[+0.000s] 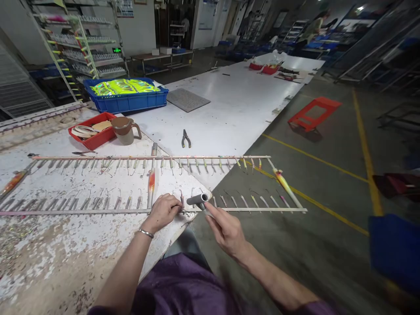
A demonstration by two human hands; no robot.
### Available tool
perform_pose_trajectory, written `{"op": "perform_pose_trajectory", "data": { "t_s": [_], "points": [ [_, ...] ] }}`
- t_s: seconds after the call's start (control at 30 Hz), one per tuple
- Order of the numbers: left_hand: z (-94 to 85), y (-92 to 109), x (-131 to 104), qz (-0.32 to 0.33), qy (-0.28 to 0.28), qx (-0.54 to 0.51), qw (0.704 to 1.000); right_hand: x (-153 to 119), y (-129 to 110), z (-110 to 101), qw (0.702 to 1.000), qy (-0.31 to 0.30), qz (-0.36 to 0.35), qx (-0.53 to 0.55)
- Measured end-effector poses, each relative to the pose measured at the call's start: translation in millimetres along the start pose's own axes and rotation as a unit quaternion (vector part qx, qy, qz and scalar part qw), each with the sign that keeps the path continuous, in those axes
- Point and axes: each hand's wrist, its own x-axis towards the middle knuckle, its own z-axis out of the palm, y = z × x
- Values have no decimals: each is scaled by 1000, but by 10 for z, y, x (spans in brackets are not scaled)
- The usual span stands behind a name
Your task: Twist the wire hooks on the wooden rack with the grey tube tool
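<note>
Over the table corner lies a long ladder-like rack, its near rail [114,211] and far rail [197,157] lined with small pegs carrying wire hooks. My left hand [165,211] rests at the near rail, fingers drawn together and tips at a small hooked peg [182,199]. In my right hand [227,228] is a hammer-like tool [196,199] with a grey pipe head, hollow at one end. Its head is just right of my left fingertips, over the near rail; my fingers hide most of its handle. Orange and yellow stained crossbars [151,181] join the rails.
Pliers [186,138] lie beyond the far rail. A brown mug [126,131] stands beside a red tray [98,135] of tape rolls. Farther back are a blue crate [131,104] of yellow-green pieces and a grey mat [188,99]. A red stool [313,113] stands right. A person [311,33] works far off.
</note>
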Motion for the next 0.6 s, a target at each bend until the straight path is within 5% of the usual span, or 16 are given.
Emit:
{"op": "perform_pose_trajectory", "data": {
  "t_s": [0.2,0.33,0.5,0.6],
  "points": [
    [-13,14,3,-2,4,-13,1000,-13,14,8,999,-46,-9,-17],
    [-3,15,-1,-4,19,-20,1000,-3,22,-76,1000,13,17,10],
    [11,10,-6,-8,41,-30,999,-16,23,-87,999,-38,-21,-26],
    [10,13,-5,-11,44,-29,999,-6,17,-102,1000,-1,-12,3]
  ]
}}
